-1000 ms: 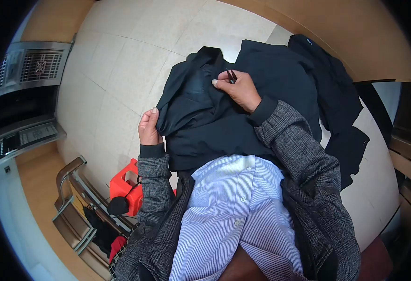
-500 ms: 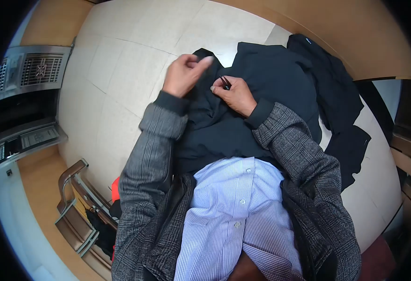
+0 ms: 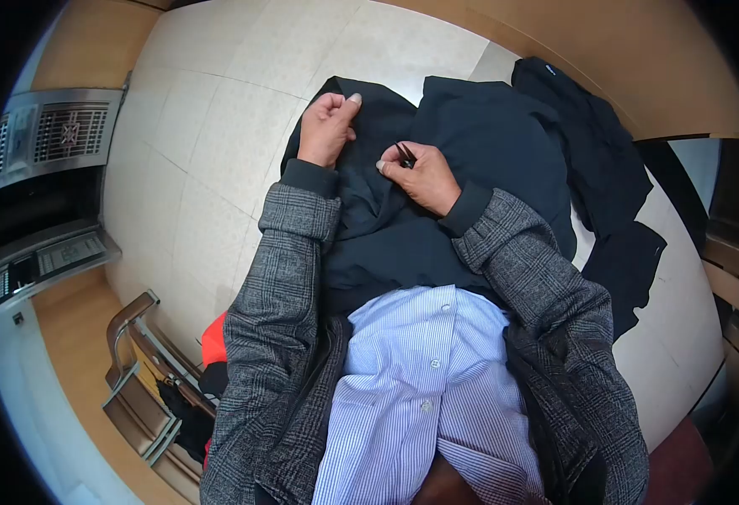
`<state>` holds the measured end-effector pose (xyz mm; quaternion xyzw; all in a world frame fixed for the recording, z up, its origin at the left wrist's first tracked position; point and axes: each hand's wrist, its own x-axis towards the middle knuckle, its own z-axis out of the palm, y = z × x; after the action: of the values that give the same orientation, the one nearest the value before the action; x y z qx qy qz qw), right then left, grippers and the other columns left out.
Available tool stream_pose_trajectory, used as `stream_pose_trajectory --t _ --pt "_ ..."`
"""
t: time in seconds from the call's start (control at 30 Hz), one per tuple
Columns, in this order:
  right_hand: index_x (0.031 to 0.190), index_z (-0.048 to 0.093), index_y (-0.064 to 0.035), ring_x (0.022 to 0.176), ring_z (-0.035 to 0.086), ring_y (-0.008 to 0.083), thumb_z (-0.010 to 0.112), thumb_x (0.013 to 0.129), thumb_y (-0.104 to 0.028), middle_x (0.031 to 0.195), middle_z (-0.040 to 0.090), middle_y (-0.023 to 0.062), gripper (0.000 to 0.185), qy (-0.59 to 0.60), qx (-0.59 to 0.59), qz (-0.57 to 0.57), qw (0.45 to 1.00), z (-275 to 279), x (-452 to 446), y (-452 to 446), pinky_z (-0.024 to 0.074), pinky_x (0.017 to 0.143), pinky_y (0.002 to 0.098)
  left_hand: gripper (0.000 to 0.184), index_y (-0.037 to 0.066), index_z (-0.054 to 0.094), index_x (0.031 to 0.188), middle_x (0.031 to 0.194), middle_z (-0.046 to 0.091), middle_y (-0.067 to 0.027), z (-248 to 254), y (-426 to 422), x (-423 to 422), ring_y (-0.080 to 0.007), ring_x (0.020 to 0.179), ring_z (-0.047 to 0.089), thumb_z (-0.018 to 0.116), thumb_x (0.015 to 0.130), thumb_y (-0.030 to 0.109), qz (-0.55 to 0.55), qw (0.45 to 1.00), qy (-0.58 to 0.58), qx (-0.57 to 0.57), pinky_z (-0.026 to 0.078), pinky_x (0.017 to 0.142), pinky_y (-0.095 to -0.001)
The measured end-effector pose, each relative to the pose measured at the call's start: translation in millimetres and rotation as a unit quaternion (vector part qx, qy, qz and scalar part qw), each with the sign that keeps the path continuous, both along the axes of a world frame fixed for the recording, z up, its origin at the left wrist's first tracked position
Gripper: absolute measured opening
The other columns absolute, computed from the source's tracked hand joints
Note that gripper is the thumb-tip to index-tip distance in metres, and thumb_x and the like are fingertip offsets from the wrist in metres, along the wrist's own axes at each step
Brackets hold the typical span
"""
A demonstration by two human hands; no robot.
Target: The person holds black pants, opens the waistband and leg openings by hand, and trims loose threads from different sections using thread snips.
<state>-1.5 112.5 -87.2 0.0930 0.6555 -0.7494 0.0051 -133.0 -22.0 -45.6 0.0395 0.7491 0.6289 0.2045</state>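
A dark navy garment (image 3: 487,143) lies spread out in front of me, with loose folds on its left part. Above the far left part of this cloth is my left hand (image 3: 327,130), its fingers curled in and the thumb pointing away from me. Whatever it may hold is hidden. My right hand (image 3: 426,178) is closed around small black thread snips (image 3: 405,155), over the middle of the garment. Two thin pointed blades stick out above the fingers, slightly apart.
More dark cloth (image 3: 584,143) lies along the right side, with another dark piece (image 3: 626,273) nearer me. A wooden panel (image 3: 639,59) borders the table (image 3: 209,126) at the back. Metal-framed equipment (image 3: 66,135) stands left, above a brown chair (image 3: 138,404).
The cloth's far left part now spreads further left, beneath my left hand. That hand has turned and its fingers have moved slightly left. My right hand has stayed nearly still with the snips.
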Motion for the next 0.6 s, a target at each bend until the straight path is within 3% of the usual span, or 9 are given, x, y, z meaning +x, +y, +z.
stream_pose_trajectory --t 0.17,0.33,0.6 --pt "0.082 0.066 -0.0017 0.064 0.047 0.0057 0.067 0.084 -0.006 0.073 0.060 -0.0011 0.004 0.004 -0.008 -0.020 1.000 5.2 2.9 3.5 0.0393 0.061 0.0174 0.018 0.006 0.055 0.082 0.070 0.053 -0.0005 13.0 2.5 22.6 -0.0064 0.056 0.049 0.063 0.093 0.017 0.043 0.983 -0.058 0.169 0.043 0.049 -0.0189" --pt "0.085 0.066 -0.0013 0.064 0.046 0.0054 0.069 0.083 -0.005 0.075 0.060 -0.0005 0.005 0.007 -0.042 -0.045 0.998 14.8 5.7 7.2 0.0388 0.061 0.0163 0.014 0.005 0.054 0.088 0.075 0.055 -0.0016 10.3 -7.0 31.9 -0.0062 0.057 0.049 0.061 0.095 0.016 0.009 0.964 -0.080 0.253 0.042 0.048 -0.0194" --pt "0.095 0.066 -0.0005 0.063 0.044 0.0039 0.070 0.083 -0.003 0.075 0.057 -0.0014 0.013 0.050 -0.078 -0.105 0.990 28.0 5.4 14.9 0.0371 0.061 0.0150 0.009 0.005 0.054 0.096 0.083 0.058 -0.0029 11.7 -13.8 53.6 -0.0075 0.065 0.052 0.058 0.096 0.014 -0.002 0.957 -0.065 0.284 0.045 0.058 -0.0204"
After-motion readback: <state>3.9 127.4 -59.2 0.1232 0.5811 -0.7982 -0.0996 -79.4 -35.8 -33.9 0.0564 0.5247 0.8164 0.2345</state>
